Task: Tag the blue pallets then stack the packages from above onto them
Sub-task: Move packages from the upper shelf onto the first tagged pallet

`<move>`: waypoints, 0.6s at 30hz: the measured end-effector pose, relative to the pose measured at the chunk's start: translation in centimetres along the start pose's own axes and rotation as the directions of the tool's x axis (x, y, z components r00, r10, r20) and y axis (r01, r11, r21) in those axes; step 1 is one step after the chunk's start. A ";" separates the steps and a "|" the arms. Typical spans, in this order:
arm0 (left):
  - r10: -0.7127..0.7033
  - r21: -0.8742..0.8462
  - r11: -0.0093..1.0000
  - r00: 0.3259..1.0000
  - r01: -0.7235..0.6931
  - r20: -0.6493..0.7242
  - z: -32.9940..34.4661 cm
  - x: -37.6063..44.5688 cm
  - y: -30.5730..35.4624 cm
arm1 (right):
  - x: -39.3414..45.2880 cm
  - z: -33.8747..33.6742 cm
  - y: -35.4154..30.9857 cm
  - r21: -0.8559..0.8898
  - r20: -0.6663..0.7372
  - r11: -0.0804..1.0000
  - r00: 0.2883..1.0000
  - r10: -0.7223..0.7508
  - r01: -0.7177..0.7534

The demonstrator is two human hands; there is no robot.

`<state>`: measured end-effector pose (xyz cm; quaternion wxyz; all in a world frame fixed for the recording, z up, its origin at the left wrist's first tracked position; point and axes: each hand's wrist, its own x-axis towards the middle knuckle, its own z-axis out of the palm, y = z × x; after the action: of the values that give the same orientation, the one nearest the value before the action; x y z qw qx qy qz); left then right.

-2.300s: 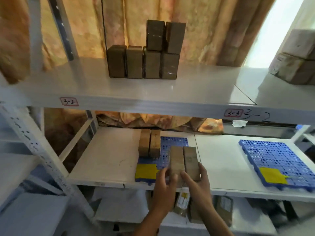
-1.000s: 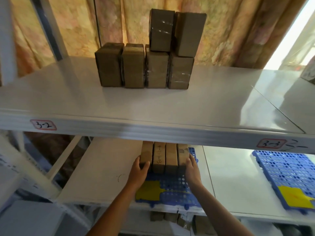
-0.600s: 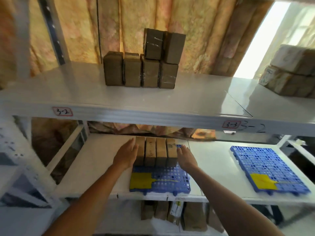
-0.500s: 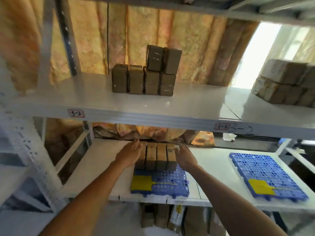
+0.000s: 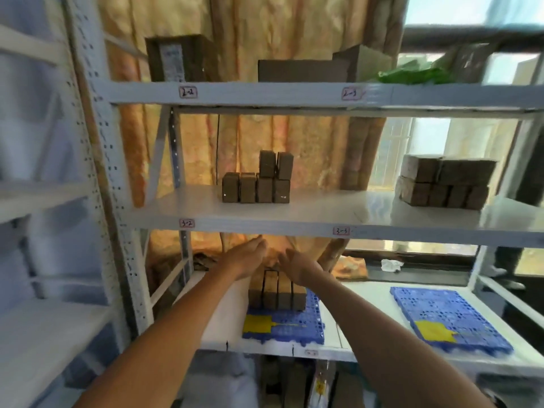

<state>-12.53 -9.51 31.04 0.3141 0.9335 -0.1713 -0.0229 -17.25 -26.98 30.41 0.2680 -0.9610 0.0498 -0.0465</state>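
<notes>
A blue pallet (image 5: 297,328) with a yellow tag (image 5: 256,324) lies on the lower shelf. Several brown packages (image 5: 278,293) stand in a row on its back part. On the shelf above, more brown packages (image 5: 256,187) stand in a row, with two stacked on top at the right. My left hand (image 5: 247,257) and my right hand (image 5: 297,266) are both raised in the air above the pallet's packages, just under the upper shelf's front edge, fingers extended and holding nothing. A second blue pallet (image 5: 450,316) with a yellow tag (image 5: 432,331) lies to the right.
Another pile of brown packages (image 5: 444,187) sits on the upper shelf at the right. Boxes stand on the top shelf (image 5: 294,94). A perforated white upright (image 5: 117,231) rises at the left. More packages lie below the lower shelf.
Both hands have let go of the row of packages on the pallet and risen toward the upper shelf. The view has pulled back and tilted up.
</notes>
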 end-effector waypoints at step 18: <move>0.080 -0.158 0.980 0.971 -0.118 -0.225 -7.5 6.7 3.8 | 9.5 -6.1 -3.6 0.078 -0.511 0.950 0.830 -0.221 0.301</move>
<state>-6.24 -10.22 39.71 0.4101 0.8905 -0.1799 0.0805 -8.28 -28.18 38.13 0.3110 -0.8903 -0.0189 -0.3320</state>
